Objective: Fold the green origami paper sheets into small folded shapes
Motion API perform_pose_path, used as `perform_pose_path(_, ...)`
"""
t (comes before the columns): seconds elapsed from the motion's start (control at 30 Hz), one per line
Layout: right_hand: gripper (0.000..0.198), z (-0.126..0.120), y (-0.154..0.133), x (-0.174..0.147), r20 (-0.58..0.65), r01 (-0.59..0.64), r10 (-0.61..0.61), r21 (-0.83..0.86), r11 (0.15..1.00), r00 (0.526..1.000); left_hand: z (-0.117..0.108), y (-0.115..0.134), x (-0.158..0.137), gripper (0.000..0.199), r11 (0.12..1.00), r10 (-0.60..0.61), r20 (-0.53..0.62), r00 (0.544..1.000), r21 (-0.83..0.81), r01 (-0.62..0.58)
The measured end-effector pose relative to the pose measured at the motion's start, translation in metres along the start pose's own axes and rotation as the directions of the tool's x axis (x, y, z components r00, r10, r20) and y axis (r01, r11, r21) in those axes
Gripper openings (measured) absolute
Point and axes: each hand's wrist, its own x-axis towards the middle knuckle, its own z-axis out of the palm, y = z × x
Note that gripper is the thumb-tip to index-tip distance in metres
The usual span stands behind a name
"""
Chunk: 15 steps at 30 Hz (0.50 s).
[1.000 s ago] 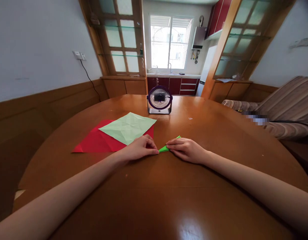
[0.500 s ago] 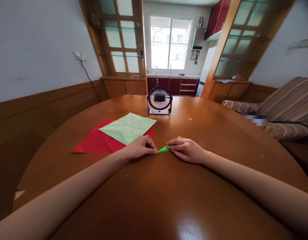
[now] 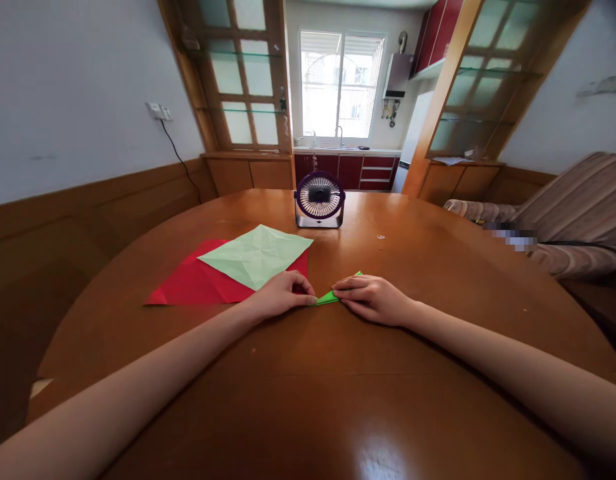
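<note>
Two hands meet over a narrow folded piece of bright green paper (image 3: 329,297) lying flat on the round wooden table (image 3: 338,400), and little has changed over the last second: the left hand (image 3: 281,295) has eased its fingertips slightly along the paper's near tip, while the right hand (image 3: 373,298) stays where it was. The left hand lies knuckles up, fingers drawn together and pressing down on the paper's pointed near end. The right hand rests palm down with fingers extended side by side, flattening the wider part of the fold; only a thin green edge shows beyond it. Both forearms stretch across the table from the near edge. Just left of the left hand, a pale green creased sheet (image 3: 255,254) lies on top of a red sheet (image 3: 188,283). A small purple desk fan (image 3: 319,199) stands farther back.
</note>
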Motion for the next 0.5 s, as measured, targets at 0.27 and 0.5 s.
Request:
perform_pose_path(0.27, 0.029, 0.0013, 0.0008, -0.0012, -0.003, 0.002, -0.002, 0.011, 1.000, 1.000, -0.0050, -0.0041, 0.0018, 0.029, 0.999, -0.003, 0.013, 1.000, -0.044, 0.004)
perform_pose_path(0.5, 0.029, 0.0004, 0.0007, -0.0011, 0.010, -0.006, 0.006, 0.007, 1.000, 1.000, -0.0044, -0.0085, 0.0052, 0.029, 0.999, 0.001, 0.001, 1.000, -0.044, -0.001)
